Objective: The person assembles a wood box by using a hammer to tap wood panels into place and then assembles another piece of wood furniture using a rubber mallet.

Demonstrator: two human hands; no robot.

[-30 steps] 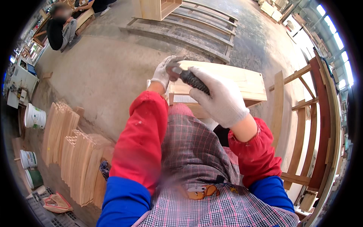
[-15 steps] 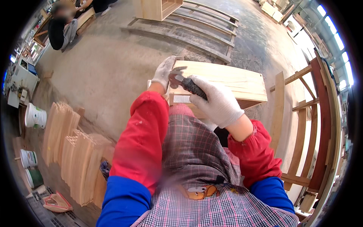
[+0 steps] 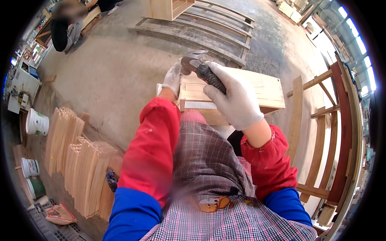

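Note:
A claw hammer (image 3: 210, 77) with a dark grip is in my gloved right hand (image 3: 238, 98), whose fingers are wrapped round its handle. The hammer head is over the left end of a pale wooden box (image 3: 251, 85), which lies across in front of my lap. My left hand (image 3: 173, 79), also in a white glove, grips the box at its left end. The hammer head hides part of its fingers. An open gap shows along the near side of the box, partly covered by my right hand.
Stacks of wooden boards (image 3: 90, 176) stand on the floor at left, near white buckets (image 3: 37, 122). Ahead, a slatted pallet (image 3: 209, 38) bears another wooden box (image 3: 161, 10). A wooden frame (image 3: 337, 132) stands at right. A person (image 3: 66, 34) crouches at far left.
My right hand has lifted the hammer, its head rising up and slightly away from the box's left end. My left hand stays at that end.

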